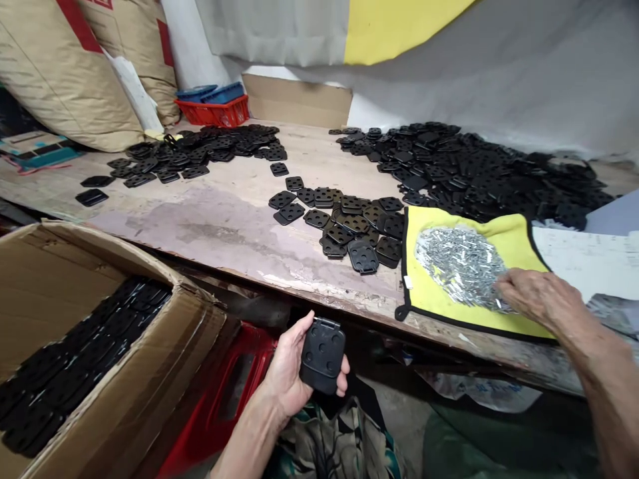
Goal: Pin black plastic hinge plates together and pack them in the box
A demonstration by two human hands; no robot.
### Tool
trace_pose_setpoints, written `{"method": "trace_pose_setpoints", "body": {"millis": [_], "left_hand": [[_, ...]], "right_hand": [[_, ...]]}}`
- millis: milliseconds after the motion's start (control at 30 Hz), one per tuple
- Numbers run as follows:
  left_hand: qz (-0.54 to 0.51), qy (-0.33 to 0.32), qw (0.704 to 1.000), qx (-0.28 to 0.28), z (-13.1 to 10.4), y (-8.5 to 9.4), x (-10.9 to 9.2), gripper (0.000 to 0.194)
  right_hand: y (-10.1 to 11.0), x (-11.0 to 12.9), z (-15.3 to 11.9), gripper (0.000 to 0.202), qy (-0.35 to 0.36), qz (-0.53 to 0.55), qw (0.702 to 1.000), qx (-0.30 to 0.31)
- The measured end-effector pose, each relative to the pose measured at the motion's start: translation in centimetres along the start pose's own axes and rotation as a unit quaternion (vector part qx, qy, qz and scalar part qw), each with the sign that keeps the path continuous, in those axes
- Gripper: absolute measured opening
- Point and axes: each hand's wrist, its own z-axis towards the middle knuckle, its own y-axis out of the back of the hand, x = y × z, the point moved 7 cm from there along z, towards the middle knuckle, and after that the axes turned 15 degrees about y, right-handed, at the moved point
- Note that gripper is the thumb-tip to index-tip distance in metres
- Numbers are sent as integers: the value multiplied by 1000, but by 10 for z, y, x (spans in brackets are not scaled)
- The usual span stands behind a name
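My left hand (pixel 294 366) is closed around a black plastic plate (pixel 323 349) with rounded corners and round dimples. It is held in front of the table edge, over my lap, with its hinge-like edge at the top. On the right, my right hand (pixel 536 296) reaches down with curled fingertips at the edge of a heap of small silvery metal pins (pixel 462 263). Whatever is between those fingertips is too small to make out. The pins lie on a yellow cloth (pixel 514 233) with black trim.
Loose black plates (pixel 354 223) lie mid-table, with a larger pile (pixel 459 166) behind the cloth and another group (pixel 214 148) at the left. A cardboard box (pixel 164 346) holding stacked plates stands at lower left, beside a red stool (pixel 224 399). A red basket (pixel 214 112) sits at the back.
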Motion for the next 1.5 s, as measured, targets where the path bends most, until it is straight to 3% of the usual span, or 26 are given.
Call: {"method": "trace_pose_setpoints", "body": {"millis": [67, 133, 167, 233, 300, 433, 533, 667, 833, 900, 1000, 1067, 1333, 1500], "left_hand": [[-7, -1, 1000, -2, 0, -1, -1, 62], [-9, 0, 1000, 1, 2, -6, -1, 63], [-9, 1, 1000, 6, 4, -9, -1, 65], [-7, 4, 1000, 18, 5, -16, -1, 67], [-9, 3, 1000, 28, 5, -21, -2, 68], [-26, -23, 999, 28, 0, -18, -10, 68], [-44, -31, 998, 25, -6, -9, -15, 69], [-75, -39, 996, 39, -12, 6, -17, 71], [-98, -86, 988, 77, -21, 28, -22, 68], [-106, -99, 985, 96, -23, 36, -22, 68], [-118, -111, 979, 124, -26, 47, -23, 68], [-126, -115, 976, 138, -27, 52, -23, 68], [-123, -100, 976, 151, -23, 59, -22, 72], [-91, -113, 984, 107, -26, 65, -25, 71]], "right_hand": [[16, 11, -4, 18, -41, 41, 998, -36], [25, 32, -6, 18, -57, 197, 975, -90], [26, 47, -5, 20, -53, 307, 942, -121], [24, 78, -2, 26, -36, 519, 837, -169], [17, 109, 3, 33, -29, 642, 747, -171], [5, 166, 6, 37, -35, 758, 641, -115], [3, 205, 2, 36, -32, 791, 606, -75], [-1, 249, 0, 34, -35, 809, 586, -33], [-8, 288, 7, 30, -35, 826, 562, -4], [-9, 300, 8, 28, -14, 812, 584, 0], [-7, 315, 6, 26, 28, 760, 650, 9], [-4, 324, 6, 27, 47, 736, 675, 13], [-5, 347, 18, 26, 90, 726, 675, 94], [-15, 347, 20, 23, 84, 726, 673, 114]]}}
